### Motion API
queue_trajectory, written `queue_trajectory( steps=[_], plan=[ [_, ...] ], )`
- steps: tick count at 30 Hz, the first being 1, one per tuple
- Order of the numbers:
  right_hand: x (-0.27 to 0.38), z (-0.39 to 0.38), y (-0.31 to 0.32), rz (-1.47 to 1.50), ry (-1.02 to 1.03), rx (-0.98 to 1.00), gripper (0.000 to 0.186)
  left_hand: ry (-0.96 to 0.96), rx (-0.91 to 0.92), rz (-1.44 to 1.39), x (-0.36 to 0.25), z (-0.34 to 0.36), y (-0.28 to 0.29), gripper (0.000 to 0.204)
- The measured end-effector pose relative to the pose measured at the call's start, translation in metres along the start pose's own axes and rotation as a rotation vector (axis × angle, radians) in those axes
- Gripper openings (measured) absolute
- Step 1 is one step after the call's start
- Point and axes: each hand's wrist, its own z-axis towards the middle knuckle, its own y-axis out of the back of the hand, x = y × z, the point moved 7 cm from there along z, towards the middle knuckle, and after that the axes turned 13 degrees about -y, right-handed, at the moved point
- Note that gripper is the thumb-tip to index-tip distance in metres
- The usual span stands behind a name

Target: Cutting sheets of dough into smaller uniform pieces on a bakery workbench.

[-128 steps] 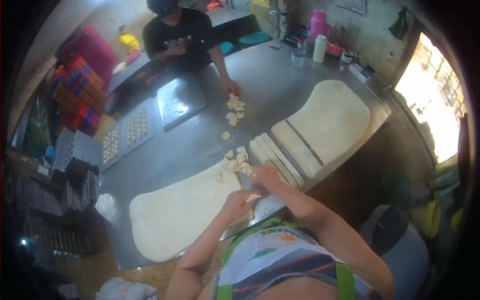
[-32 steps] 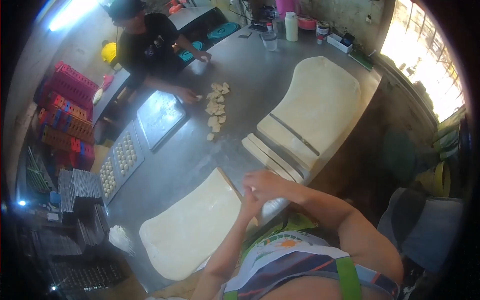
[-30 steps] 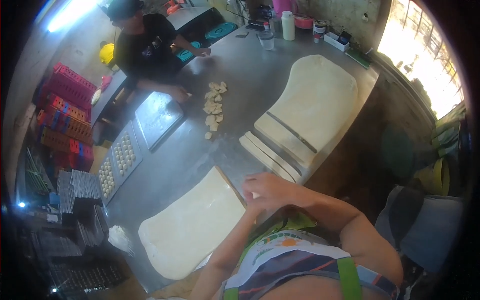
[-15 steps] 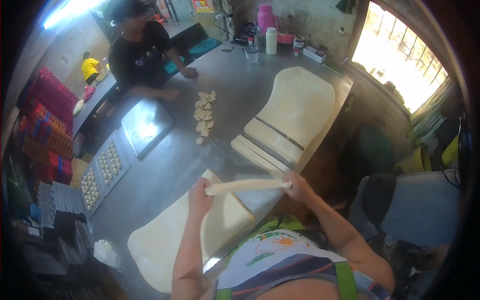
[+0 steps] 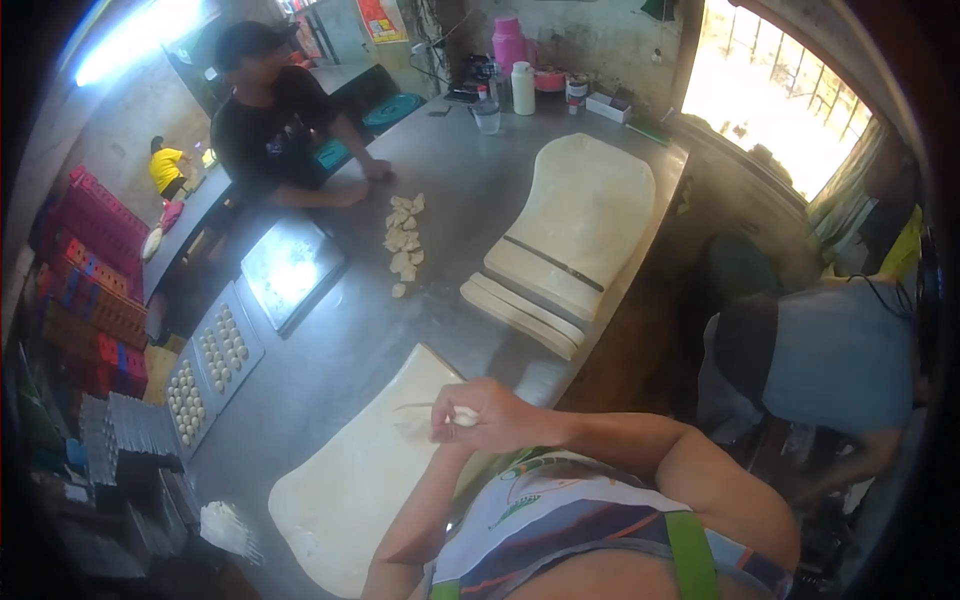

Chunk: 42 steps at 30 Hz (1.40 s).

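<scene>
My right hand (image 5: 487, 418) is closed around a pale dough strip (image 5: 463, 414) above the near dough sheet (image 5: 340, 480). My left hand (image 5: 449, 440) meets it from below, its fingers mostly hidden behind the right. Beyond them, cut dough strips (image 5: 520, 314) lie beside a second sheet (image 5: 585, 205), which has a long dark blade or bar (image 5: 553, 263) across it. A line of small dough pieces (image 5: 404, 240) sits toward the middle of the steel table (image 5: 350, 355).
A co-worker in black (image 5: 265, 140) leans at the far side near a metal tray (image 5: 290, 270). Trays of dough balls (image 5: 207, 368), stacked metal trays (image 5: 125, 435) and plastic crates (image 5: 95, 255) line the left. Bottles (image 5: 523, 88) stand at the back; a person in grey (image 5: 830, 350) bends at the right.
Half a second ago a dough strip was stretched sideways between my separated hands; now they are together, the right swung leftward. The person in grey at the right has come further into view.
</scene>
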Motion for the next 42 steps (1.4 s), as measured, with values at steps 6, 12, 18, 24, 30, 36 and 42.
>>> queue_trajectory(
  steps=[6,12,18,24,30,36,42],
  plan=[
    [-0.048,0.029,0.027,-0.049,-0.007,-0.096,0.022,0.405,-0.113,-0.439,-0.015,0.002,0.015,0.048],
    [-0.011,0.037,0.061,-0.488,0.352,-0.222,0.022,0.100,-0.406,-0.080,-0.054,0.049,0.074,0.038],
    [-0.058,0.018,0.064,-0.476,0.280,-0.193,0.026,0.262,-0.112,0.095,-0.028,0.035,0.055,0.032],
    [-0.073,0.008,0.053,-0.318,0.120,-0.247,0.026,0.253,-0.239,-0.122,-0.027,0.036,0.035,0.017],
    [-0.196,0.021,0.052,-0.683,-0.350,-0.123,0.031,0.319,0.338,0.320,-0.007,0.003,-0.008,0.009],
    [-0.199,0.014,0.054,-0.623,-0.409,-0.200,0.053,0.411,-0.141,-0.243,0.039,-0.011,0.020,0.049],
    [-0.112,0.033,0.022,-0.257,-0.255,0.077,0.043,0.126,-0.163,-0.241,0.024,0.019,0.042,0.055]
  ],
)
